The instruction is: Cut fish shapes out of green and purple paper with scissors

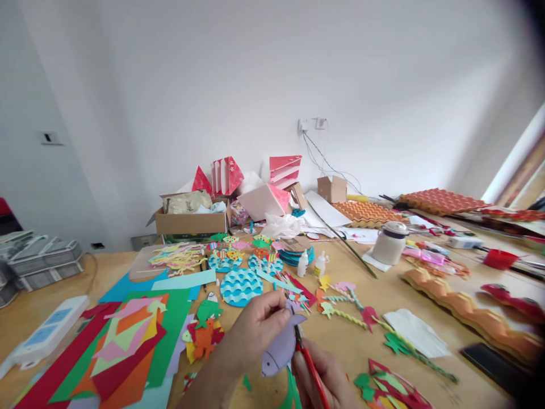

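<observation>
A purple paper fish (276, 352) with a drawn eye and gill line is pinched at its tail end by my left hand (266, 324), the head pointing down toward me. My right hand (321, 372) is closed around red-handled scissors (313, 369), whose dark blades lie at the fish's right edge near the tail. Left of my left wrist sits a pile of cut paper shapes, with a green fish (208, 311) and an orange shape (204, 339). Green paper (290, 392) shows below the fish, partly hidden by my right hand.
Coloured paper sheets (170, 329) cover the left side. Behind my hands are a blue wavy disc (241, 287) and glue bottles (302, 263). A lidded mug (390, 243), white tissue (416, 332), braided strings (349, 319) and a black phone (496, 369) lie to the right.
</observation>
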### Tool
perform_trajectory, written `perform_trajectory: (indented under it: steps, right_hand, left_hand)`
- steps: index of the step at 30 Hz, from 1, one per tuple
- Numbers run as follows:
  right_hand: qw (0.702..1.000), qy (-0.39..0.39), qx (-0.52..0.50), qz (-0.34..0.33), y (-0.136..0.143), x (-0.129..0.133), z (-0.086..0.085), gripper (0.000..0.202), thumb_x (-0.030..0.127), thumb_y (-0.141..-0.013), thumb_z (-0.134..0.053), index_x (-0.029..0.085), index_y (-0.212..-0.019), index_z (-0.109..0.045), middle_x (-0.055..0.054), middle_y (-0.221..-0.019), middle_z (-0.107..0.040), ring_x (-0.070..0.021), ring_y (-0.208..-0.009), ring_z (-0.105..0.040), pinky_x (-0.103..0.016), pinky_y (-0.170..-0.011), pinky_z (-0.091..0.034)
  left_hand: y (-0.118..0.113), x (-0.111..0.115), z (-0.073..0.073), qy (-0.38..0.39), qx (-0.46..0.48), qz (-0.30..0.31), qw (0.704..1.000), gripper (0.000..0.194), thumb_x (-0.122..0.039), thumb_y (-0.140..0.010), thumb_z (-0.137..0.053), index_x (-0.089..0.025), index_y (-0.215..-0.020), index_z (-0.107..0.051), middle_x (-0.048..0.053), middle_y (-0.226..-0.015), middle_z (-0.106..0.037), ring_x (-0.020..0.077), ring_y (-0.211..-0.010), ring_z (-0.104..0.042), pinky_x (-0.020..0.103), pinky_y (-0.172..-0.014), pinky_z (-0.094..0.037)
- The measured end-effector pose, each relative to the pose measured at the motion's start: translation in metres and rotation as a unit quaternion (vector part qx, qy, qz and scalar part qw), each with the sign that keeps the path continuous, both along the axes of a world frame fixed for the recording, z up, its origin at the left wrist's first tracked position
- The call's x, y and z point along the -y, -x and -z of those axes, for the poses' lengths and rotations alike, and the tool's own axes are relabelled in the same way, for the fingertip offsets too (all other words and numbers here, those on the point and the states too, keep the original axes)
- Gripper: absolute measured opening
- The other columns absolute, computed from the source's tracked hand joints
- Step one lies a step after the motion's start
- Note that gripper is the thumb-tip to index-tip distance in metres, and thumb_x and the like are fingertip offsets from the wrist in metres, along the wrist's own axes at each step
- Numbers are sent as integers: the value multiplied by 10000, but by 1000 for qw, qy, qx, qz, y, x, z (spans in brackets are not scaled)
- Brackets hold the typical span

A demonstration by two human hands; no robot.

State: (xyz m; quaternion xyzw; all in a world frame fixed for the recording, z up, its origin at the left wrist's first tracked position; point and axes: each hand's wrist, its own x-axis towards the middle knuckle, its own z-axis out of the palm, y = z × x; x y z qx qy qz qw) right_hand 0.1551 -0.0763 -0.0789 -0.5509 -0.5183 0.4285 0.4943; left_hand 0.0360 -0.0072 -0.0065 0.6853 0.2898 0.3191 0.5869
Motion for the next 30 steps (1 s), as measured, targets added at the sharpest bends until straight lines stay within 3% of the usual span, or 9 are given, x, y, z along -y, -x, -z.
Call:
perform_trajectory:
  steps: [8,30]
  right_hand:
    - [1000,-15,23,11,1,0,-1,476,663,-735,-403,218,-571,-357,72,-432,-353,-75,-344,-303,-204,-346,-214]
    - [998,-20,66,-13,-4,3,-1,518,672,-770,-326,201,-572,-409,83,-356,-358,-63,-312,-270,-215,-348,-179]
  left_hand:
    - [-1,1,-1,-39,-15,-27,999,184,-282,-791,-430,-177,-642,-447,-46,-598,-371,101,-570,-338,217,-521,-246]
    - [1,1,1,-30,-38,7,999,196,-326,-790,-437,-173,-667,-443,-32,-638,-420,110,-614,-382,231,-548,-255]
